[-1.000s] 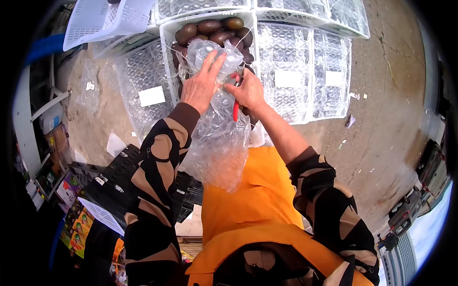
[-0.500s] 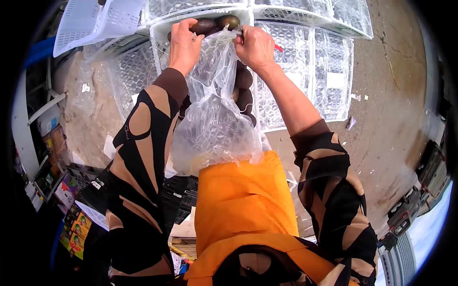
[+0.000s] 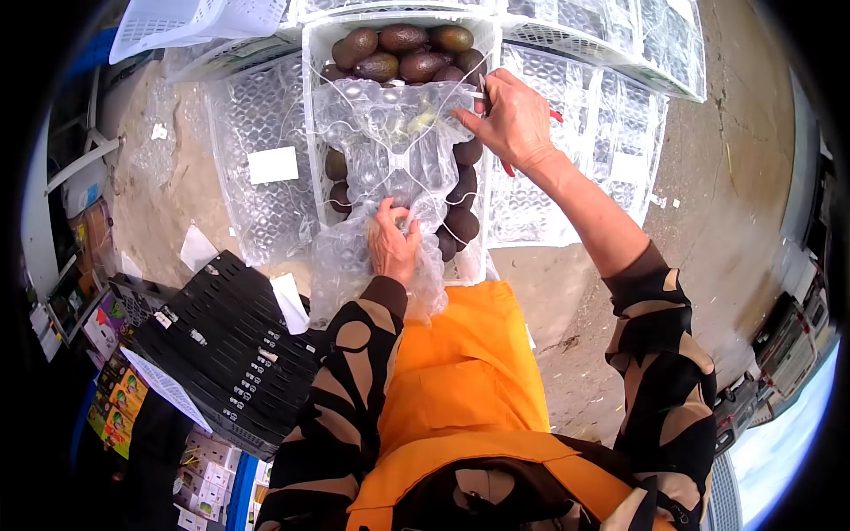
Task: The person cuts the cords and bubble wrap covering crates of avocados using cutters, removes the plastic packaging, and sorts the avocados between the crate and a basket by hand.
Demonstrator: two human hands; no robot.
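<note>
A white crate (image 3: 312, 124) in front of me holds dark avocados (image 3: 403, 66), partly covered by a crumpled clear air-cushion sheet (image 3: 376, 115). White cords (image 3: 363, 142) cross over the sheet and meet near its middle. My left hand (image 3: 392, 243) rests on the lower part of the sheet, fingers bent and thumb apart. At the crate's right edge, my right hand (image 3: 513, 115) grips red-handled clippers (image 3: 507, 168). Their dark metal end points toward the sheet, and the palm hides much of the tool.
Crates lined with clear bubble sheets stand left (image 3: 261, 115), right (image 3: 611, 124) and behind (image 3: 575, 18). An empty pale basket (image 3: 190, 26) sits at upper left. Stacked black crates (image 3: 226, 345) are at lower left. Bare concrete floor (image 3: 735, 177) lies at right.
My left hand has come down from the crate's far end to the lower sheet. The sheet has spread lower, uncovering more avocados. My right hand has moved slightly right and down.
</note>
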